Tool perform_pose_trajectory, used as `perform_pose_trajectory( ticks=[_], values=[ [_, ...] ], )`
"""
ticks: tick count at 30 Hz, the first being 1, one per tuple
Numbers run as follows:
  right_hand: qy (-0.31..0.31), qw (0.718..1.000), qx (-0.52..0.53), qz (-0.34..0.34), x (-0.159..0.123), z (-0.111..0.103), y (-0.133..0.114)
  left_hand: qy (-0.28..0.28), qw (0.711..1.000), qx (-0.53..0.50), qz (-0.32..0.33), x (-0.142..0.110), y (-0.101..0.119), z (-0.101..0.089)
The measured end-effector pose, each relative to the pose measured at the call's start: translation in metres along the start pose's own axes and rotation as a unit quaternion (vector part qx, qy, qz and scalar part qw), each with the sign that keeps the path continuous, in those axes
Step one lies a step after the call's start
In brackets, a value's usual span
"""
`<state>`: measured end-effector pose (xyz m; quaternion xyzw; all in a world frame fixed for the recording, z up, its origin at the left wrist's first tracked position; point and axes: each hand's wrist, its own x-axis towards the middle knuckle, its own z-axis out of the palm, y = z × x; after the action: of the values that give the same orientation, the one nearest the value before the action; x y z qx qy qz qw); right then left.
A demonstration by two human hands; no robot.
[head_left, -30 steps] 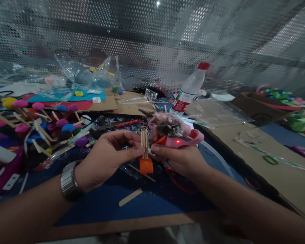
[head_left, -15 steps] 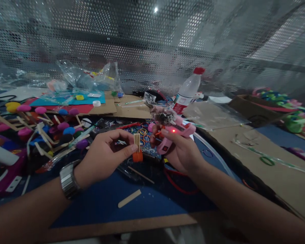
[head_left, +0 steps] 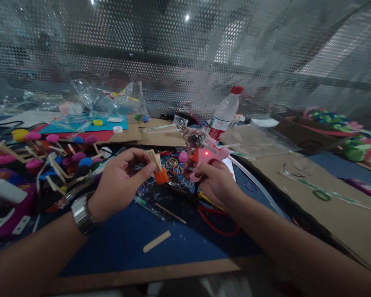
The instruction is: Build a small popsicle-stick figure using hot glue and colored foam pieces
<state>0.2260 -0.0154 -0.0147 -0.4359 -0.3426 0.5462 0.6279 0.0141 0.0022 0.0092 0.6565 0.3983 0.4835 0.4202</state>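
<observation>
My left hand (head_left: 122, 177) pinches several short wooden craft sticks (head_left: 155, 160) between thumb and fingers. At their lower end is an orange bottle cap (head_left: 161, 176), tilted, with the sticks standing against or in it; I cannot tell which. My right hand (head_left: 214, 179) is wrapped round a pink hot glue gun (head_left: 212, 154) with a red light lit on its side. Its nozzle end is covered in grey, stringy residue and points left. A gap separates the gun from the sticks. On the blue table surface below lies a loose craft stick (head_left: 157, 241).
Sticks with coloured caps (head_left: 77, 152) are heaped at left beside a purple and white object (head_left: 9, 206). Behind the gun stands a plastic bottle (head_left: 224, 115) with a red cap. Rubber bands (head_left: 173, 165) lie mid-table. A cardboard box (head_left: 309, 132) is at right.
The sticks and orange cap have moved slightly left and up and now tilt, with the stick tops leaning left. The glue gun has turned and shifted a little left.
</observation>
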Motion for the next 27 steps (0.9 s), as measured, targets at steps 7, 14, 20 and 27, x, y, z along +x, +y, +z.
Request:
perform_pose_trajectory(
  ticks=[7, 14, 20, 27],
  values=[
    [0.038, 0.998, -0.029, -0.038, 0.008, -0.001, 0.002, 0.027, 0.993, -0.103, -0.049, 0.01, -0.005, -0.003],
    [0.001, 0.997, -0.061, -0.052, 0.008, -0.006, 0.004, 0.038, 0.974, -0.204, -0.09, 0.009, 0.001, 0.001],
    [-0.001, 0.996, -0.072, -0.051, 0.011, -0.007, 0.006, -0.009, 0.963, -0.253, -0.09, 0.01, -0.005, 0.0],
    [-0.014, 0.995, -0.078, -0.052, 0.014, -0.01, 0.005, -0.022, 0.956, -0.281, -0.082, 0.011, -0.01, -0.001]
  ],
)
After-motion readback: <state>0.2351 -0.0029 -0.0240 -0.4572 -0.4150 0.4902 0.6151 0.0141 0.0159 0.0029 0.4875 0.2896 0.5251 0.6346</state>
